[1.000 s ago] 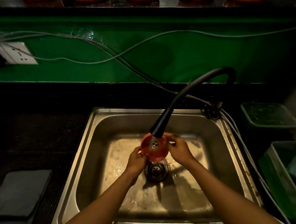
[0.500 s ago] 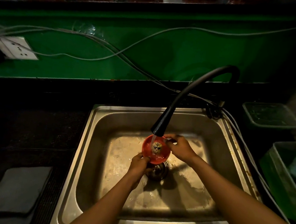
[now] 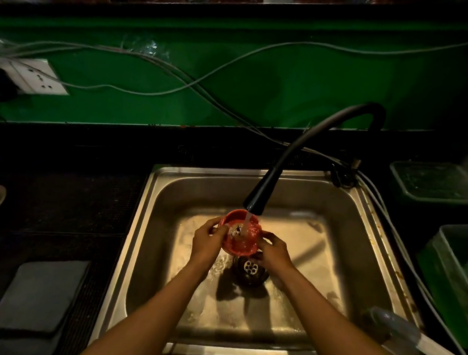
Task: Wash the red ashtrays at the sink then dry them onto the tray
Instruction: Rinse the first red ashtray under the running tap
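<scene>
Now that the left hand (image 3: 209, 240) has moved up to the rim, both sets of fingers grip the red ashtray (image 3: 241, 236), right hand (image 3: 273, 252) opposite, under the water (image 3: 246, 223); rinsing goes on.

Looking at a green wall (image 3: 262, 76) in dim light. Seeing grey wires (image 3: 179, 71) hanging across it, a white socket (image 3: 37, 76) sitting at left.
</scene>
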